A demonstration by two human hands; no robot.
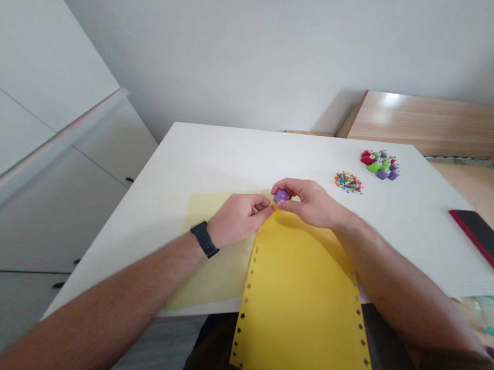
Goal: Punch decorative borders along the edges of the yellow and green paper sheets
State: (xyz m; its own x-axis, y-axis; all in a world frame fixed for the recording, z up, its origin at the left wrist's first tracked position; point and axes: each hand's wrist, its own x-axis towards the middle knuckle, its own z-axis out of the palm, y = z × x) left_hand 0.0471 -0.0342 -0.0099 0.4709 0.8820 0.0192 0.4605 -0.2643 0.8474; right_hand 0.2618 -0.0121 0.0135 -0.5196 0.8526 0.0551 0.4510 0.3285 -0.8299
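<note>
A yellow sheet [302, 297] slopes from the table down over my lap, with star-shaped holes along its side and near edges. My left hand [241, 216] pinches its far left corner. In my right hand [307, 204] is a small purple craft punch [281, 195], fingers curled round it, right at that same corner. The punch's mouth and the paper's edge inside it are too small to make out. Under my left wrist, a paler yellow sheet [210, 273] lies flat on the white table [227, 155].
Several red, green and purple craft punches [381, 164] stand grouped at the table's far right. Nearer lies a pile of small coloured paper cut-outs [348, 182]. A dark phone-like slab with a red edge [484, 241] rests by the right edge. White cabinets [58, 193] flank the left.
</note>
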